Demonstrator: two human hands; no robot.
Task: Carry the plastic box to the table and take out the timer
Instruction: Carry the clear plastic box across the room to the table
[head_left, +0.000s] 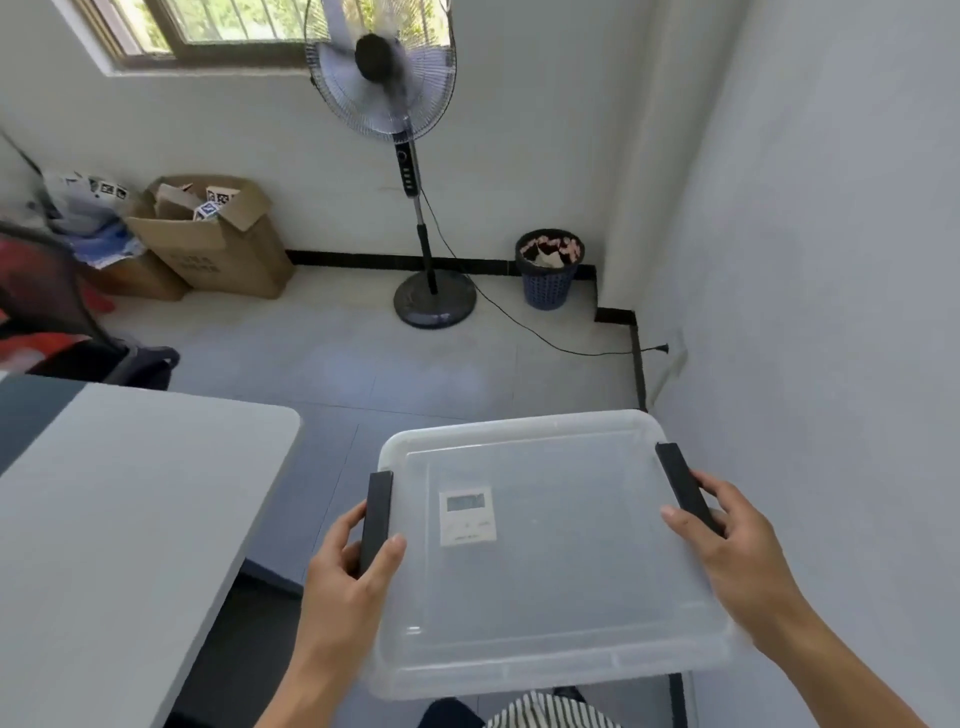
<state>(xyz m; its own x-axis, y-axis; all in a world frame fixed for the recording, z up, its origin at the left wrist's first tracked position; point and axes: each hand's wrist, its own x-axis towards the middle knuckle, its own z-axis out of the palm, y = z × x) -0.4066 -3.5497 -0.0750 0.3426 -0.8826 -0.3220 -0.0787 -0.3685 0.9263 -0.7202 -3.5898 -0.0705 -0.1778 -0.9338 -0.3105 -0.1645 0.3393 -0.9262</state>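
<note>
Plastic box held aloft, left hand and right hand fingers clasping its latches.

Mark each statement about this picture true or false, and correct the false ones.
1. Both hands grip the plastic box by its black latches: left hand, right hand. True.
2. The box rests on the table. False: it is held in the air, to the right of the table.
3. The timer lies inside the box. True.
4. The box's lid is off. False: the clear lid is on.
</note>
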